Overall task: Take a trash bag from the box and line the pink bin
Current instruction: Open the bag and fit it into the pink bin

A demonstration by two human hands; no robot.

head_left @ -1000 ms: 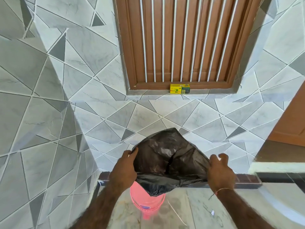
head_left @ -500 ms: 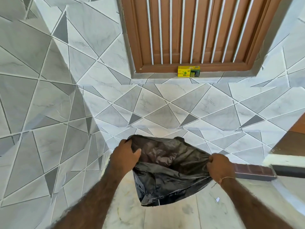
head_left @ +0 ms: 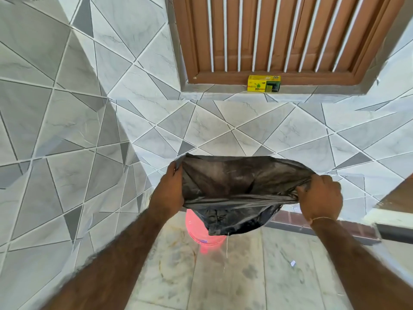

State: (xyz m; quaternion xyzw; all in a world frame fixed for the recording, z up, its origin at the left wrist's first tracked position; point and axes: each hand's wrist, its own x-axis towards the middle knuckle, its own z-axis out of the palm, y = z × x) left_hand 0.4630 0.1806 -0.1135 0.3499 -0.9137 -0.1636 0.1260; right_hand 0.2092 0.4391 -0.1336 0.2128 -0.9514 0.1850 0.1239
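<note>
The mouth of the black trash bag (head_left: 241, 186) is now pulled much wider than it was half a second ago — then it hung slack and crumpled between the hands, now its near edge runs taut from hand to hand and the far edge arches up, so you look straight down into it. The pink bin (head_left: 204, 236), hidden half a second ago, shows again beneath the bag, on the floor by the left wall. By my reading the bag is open enough and about over the bin, so the lowering and folding over the rim is the step at hand; the lining itself is not yet done.

The left hand (head_left: 169, 191) grips the left end of the bag's mouth, fingers curled and closed on the film with the thumb at the top corner. The right hand (head_left: 319, 198) is closed into a fist on the right end, bunching the plastic between its fingers — the gathered folds fan out from that grip. The bag hangs between and below the two hands, its bottom sagging down over the bin's opening and covering most of the rim; whether it touches the bin I cannot tell.

The yellow box (head_left: 263, 83) sits far off on the ledge under the wooden shutter (head_left: 279, 34), well apart from the hands.
</note>
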